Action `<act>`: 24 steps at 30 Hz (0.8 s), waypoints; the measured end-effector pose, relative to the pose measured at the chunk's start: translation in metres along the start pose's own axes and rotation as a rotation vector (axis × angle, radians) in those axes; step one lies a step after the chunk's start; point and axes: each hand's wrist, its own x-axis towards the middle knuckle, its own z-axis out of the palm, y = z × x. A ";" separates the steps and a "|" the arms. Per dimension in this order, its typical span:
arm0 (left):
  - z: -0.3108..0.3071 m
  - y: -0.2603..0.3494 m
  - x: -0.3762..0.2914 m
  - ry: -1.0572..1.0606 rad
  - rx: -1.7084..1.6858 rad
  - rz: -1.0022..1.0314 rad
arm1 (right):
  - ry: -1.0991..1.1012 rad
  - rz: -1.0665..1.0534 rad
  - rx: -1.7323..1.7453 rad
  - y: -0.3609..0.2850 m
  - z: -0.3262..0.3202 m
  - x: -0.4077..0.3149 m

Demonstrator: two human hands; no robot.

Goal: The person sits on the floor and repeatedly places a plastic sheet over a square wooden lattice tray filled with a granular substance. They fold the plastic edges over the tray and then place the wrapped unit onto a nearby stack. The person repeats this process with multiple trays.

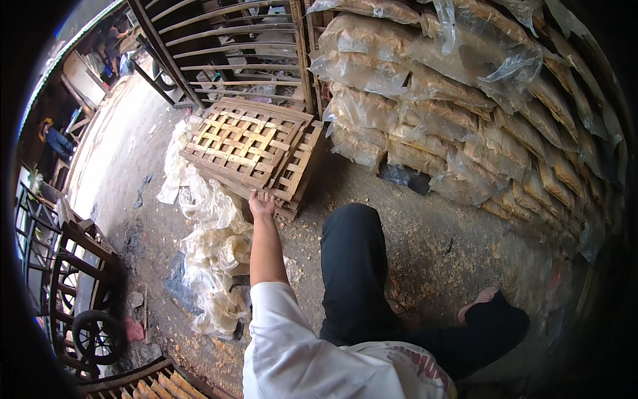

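Observation:
My left hand [262,203] reaches out palm up, its fingertips at the near edge of a stack of woven bamboo trays with wooden frames [244,142]. Whether the fingers touch the lowest frames cannot be told, and nothing shows in the palm. The trays lie on the floor, partly over crumpled clear plastic sheets [214,249] that run down along the left side of my arm. My right hand is out of view. On that side are my bent legs in dark trousers and the concrete floor, strewn with crumbs.
Plastic-wrapped bundles [448,109] form a high pile at the right. A slatted bamboo rack [239,47] stands behind the trays. At left are a wheeled cart's black wheel [99,337] and a tray of yellowish pieces [164,386]. Other people are far off at upper left.

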 end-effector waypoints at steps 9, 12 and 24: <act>0.021 0.015 0.051 0.246 0.453 0.077 | 0.052 -0.008 0.024 -0.048 -0.007 0.022; 0.031 0.036 0.055 0.202 0.521 0.126 | 0.073 0.005 0.034 -0.059 -0.019 0.033; 0.198 0.181 -0.192 -0.360 0.359 0.374 | 0.001 0.370 1.517 -0.124 -0.085 0.133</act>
